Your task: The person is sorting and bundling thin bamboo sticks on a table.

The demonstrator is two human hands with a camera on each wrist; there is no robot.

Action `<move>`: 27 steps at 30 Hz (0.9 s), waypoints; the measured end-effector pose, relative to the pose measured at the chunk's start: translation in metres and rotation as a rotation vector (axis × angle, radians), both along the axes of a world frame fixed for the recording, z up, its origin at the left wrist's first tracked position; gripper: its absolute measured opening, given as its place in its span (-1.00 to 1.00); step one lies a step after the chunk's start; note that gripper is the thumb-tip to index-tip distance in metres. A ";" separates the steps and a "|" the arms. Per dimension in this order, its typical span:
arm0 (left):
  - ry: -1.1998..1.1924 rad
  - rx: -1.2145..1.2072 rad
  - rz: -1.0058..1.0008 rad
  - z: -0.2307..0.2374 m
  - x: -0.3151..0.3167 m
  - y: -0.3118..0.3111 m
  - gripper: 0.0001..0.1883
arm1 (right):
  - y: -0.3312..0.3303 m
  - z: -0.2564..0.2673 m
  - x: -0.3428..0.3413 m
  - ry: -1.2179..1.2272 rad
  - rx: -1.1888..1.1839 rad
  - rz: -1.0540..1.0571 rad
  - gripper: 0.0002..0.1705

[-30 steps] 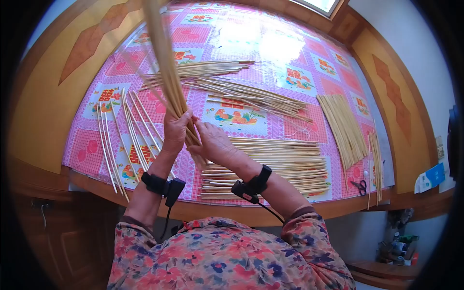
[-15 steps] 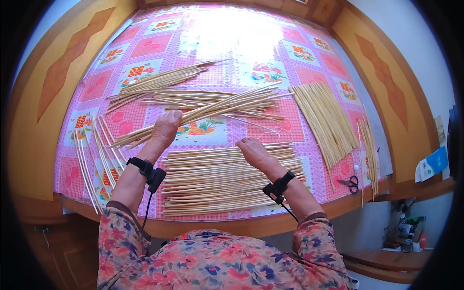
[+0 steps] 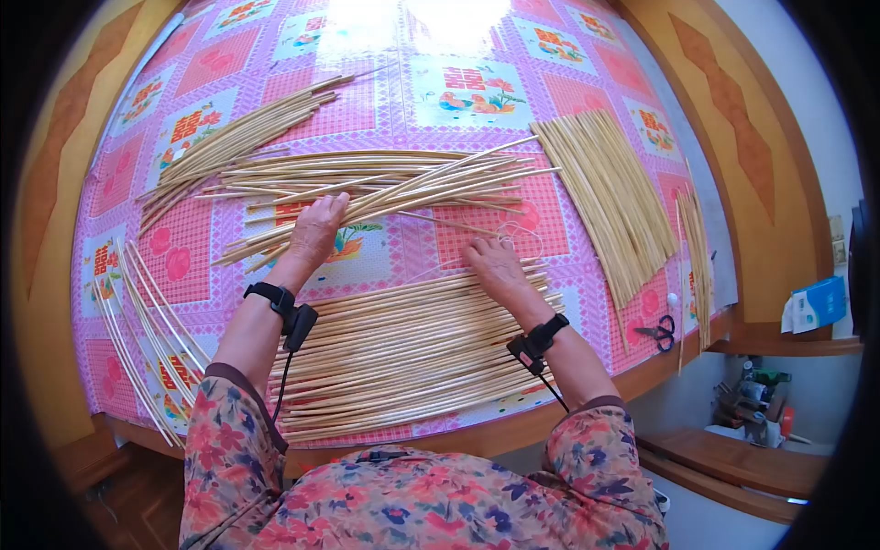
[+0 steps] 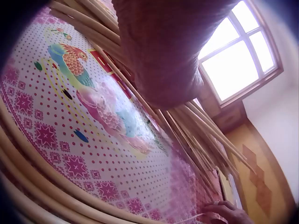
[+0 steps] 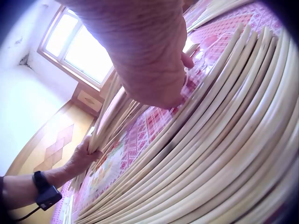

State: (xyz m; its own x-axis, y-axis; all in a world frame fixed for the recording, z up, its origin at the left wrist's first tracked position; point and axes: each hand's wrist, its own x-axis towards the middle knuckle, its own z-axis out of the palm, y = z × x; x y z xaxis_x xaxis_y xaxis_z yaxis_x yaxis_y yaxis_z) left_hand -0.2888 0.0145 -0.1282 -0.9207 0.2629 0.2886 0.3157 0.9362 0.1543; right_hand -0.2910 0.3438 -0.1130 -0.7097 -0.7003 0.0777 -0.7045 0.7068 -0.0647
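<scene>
My left hand grips a bundle of thin pale sticks near its left part. The bundle slants across a middle pile of similar sticks, its right ends fanned out. In the right wrist view the left fingers wrap round the sticks. At the upper right edge of the near row of sticks, my right hand has its fingers bent down at a thin white string. The string runs to its fingertips in the left wrist view, where the hand is partly cut off.
Another stick pile lies at the far left, and several loose sticks at the near left. A flat stick mat, scissors and a narrow stick bundle lie to the right. A patterned cloth covers the table.
The bundle, held upright in both hands earlier, has been lowered onto the middle pile by the left hand. The right hand has let go of it and moved right to the string.
</scene>
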 end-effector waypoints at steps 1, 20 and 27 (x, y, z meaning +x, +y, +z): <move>-0.026 -0.037 0.023 -0.003 -0.004 0.004 -0.62 | 0.009 -0.002 0.002 -0.004 0.009 -0.003 -0.79; -0.120 -0.100 0.138 0.005 -0.058 0.027 -0.17 | 0.095 0.009 -0.037 -0.040 -0.128 -0.421 -0.73; -0.173 -0.196 0.011 -0.005 -0.048 0.012 -0.25 | 0.041 -0.008 -0.063 0.113 0.006 -0.122 -0.92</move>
